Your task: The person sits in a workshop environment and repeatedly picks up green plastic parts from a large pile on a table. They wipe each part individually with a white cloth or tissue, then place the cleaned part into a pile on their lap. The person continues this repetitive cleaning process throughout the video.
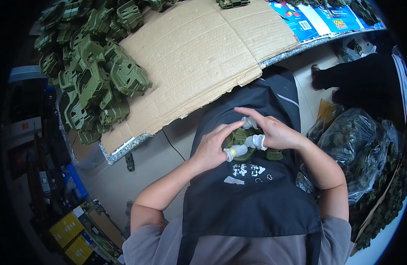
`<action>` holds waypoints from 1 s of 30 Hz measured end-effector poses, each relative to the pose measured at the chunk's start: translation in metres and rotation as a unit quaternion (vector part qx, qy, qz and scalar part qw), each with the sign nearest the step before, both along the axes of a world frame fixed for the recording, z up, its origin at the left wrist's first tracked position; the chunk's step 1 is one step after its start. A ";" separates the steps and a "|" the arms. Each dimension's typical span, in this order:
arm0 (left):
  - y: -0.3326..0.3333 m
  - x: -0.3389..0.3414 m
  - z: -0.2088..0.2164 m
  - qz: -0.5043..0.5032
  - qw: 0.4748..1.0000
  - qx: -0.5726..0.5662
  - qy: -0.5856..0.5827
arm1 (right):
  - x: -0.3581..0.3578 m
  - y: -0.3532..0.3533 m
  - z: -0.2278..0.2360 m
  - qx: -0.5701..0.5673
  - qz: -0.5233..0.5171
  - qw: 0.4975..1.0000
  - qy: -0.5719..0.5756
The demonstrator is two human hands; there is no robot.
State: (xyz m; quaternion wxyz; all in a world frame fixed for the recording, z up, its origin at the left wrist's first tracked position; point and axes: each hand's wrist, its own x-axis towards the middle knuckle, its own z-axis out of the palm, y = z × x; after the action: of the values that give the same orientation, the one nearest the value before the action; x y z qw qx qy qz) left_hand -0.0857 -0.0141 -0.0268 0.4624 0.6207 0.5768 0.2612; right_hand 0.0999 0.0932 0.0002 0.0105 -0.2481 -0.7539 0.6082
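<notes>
Over the dark apron on my lap, a green moulded plastic part (234,140) is held between both hands. My left hand (211,148) grips its left side, with the thumb, in a whitish finger cover, pressed on the near face. From the right, my right hand (276,131) closes round it, several covered fingertips against the part and one bare finger stretched out above. Below the right hand a further green piece (274,154) shows; whether it belongs to the same part I cannot tell. The fingers hide much of the part.
A heap of similar green parts (95,81) covers the left of the cardboard-topped table (190,57). Blue printed sheets (303,26) lie at its far right. Beside me stand a clear plastic bag (358,145) and a person's dark-trousered legs (367,81). A small green piece (130,162) lies on the floor.
</notes>
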 end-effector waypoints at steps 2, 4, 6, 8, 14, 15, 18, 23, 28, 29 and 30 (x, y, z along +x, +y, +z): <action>0.002 -0.001 0.002 -0.020 1.000 -0.009 0.007 | 0.006 -0.009 -0.012 0.001 -0.038 0.999 0.006; 0.001 0.002 0.006 -0.013 0.999 -0.032 0.006 | 0.006 -0.013 -0.013 0.011 -0.042 0.999 -0.003; 0.003 0.003 0.010 0.011 0.998 -0.067 -0.014 | 0.004 -0.015 -0.016 0.016 -0.045 0.999 -0.002; 0.003 0.004 0.008 0.020 0.997 -0.061 -0.043 | 0.004 -0.014 -0.015 0.000 -0.037 0.999 0.008; -0.004 -0.001 -0.007 0.010 0.993 -0.087 -0.077 | -0.003 -0.011 -0.025 0.082 0.003 0.996 0.045; -0.004 -0.001 -0.011 0.015 0.991 -0.102 -0.090 | -0.004 -0.011 -0.026 0.094 0.006 0.995 0.043; 0.002 -0.003 -0.011 -0.004 0.993 -0.063 -0.096 | -0.003 -0.001 -0.022 0.042 0.008 0.999 0.010; -0.005 0.001 -0.017 0.030 0.954 0.071 -0.291 | 0.024 0.013 0.009 -0.096 -0.224 0.964 0.108; 0.005 0.045 -0.023 0.027 0.932 -0.015 -0.361 | 0.051 0.003 0.006 0.005 -0.124 0.986 0.110; 0.010 0.046 -0.020 0.035 0.938 -0.016 -0.344 | 0.051 0.002 0.021 0.097 -0.097 0.988 0.075; 0.015 0.048 -0.014 0.039 0.943 -0.021 -0.329 | 0.049 -0.004 0.038 0.185 -0.075 0.979 0.038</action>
State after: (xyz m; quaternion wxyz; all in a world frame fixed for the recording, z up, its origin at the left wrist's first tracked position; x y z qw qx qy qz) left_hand -0.0378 0.0004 -0.0405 0.6289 0.4671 0.4221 0.4562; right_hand 0.1486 0.0897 0.0379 0.1298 -0.2744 -0.8320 0.4644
